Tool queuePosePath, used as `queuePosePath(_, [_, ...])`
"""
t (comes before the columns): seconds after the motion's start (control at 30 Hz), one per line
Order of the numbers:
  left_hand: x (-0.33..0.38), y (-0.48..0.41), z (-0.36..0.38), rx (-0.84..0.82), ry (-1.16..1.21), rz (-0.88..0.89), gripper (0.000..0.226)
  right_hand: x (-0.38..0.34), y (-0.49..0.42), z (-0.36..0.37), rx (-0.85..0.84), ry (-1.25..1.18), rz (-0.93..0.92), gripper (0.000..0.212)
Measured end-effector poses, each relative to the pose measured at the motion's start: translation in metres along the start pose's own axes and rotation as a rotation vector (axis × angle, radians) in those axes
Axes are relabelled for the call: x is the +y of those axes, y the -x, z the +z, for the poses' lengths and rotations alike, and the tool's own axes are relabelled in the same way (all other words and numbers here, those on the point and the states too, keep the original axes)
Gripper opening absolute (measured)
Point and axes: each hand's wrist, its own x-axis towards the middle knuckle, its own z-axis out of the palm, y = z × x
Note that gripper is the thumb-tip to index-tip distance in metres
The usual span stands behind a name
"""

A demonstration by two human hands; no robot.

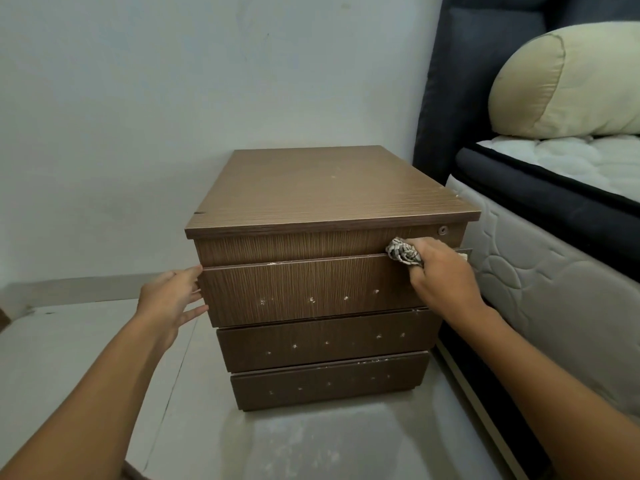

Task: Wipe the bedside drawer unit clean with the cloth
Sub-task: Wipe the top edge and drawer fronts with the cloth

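Gripping a bunched patterned cloth [404,255], the right hand [441,271] presses it on the top edge of the upper drawer front, right end; left hand [171,299] open, fingers flat against the left side of the brown drawer unit [311,202]; three drawer fronts, speckled white; pale floor [86,341], wall [173,81] behind; bed [554,237] right, one pillow [568,81].

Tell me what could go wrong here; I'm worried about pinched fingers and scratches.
The top drawer sits slightly pulled out while the right hand presses the cloth along its upper edge; pushing could slide it shut on the left hand braced at its side. The white specks on the drawer fronts may smear or scratch if rubbed dry.
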Motion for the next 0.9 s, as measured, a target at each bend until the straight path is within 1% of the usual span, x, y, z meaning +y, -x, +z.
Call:
queuePosePath(0.1, [0.000,0.001,-0.005,-0.038,-0.018,0.006,0.027,-0.017,0.002,0.009,0.021,-0.009,-0.007,0.038])
queuePosePath(0.2, [0.001,0.002,-0.009,-0.073,-0.031,0.006,0.029,-0.037,0.003,0.018,0.034,-0.030,-0.018,0.036])
queuePosePath(0.37, [0.005,0.001,-0.019,-0.153,-0.063,-0.006,0.027,-0.075,0.004,0.037,0.050,-0.075,-0.072,0.033])
queuePosePath(0.5, [0.007,-0.003,-0.028,-0.223,-0.113,-0.008,0.029,-0.107,0.006,0.051,0.053,-0.109,-0.101,0.036])
queuePosePath(0.6, [0.009,-0.008,-0.035,-0.269,-0.117,-0.032,0.033,-0.130,0.010,0.064,0.061,-0.134,-0.120,0.044])
queuePosePath(0.73, [0.014,-0.011,-0.039,-0.280,-0.069,-0.083,0.043,-0.161,0.012,0.082,0.038,-0.181,-0.164,0.051])
queuePosePath(0.9, [0.018,-0.013,-0.041,-0.320,-0.014,-0.151,0.061,-0.202,0.015,0.098,0.032,-0.241,-0.218,0.049])
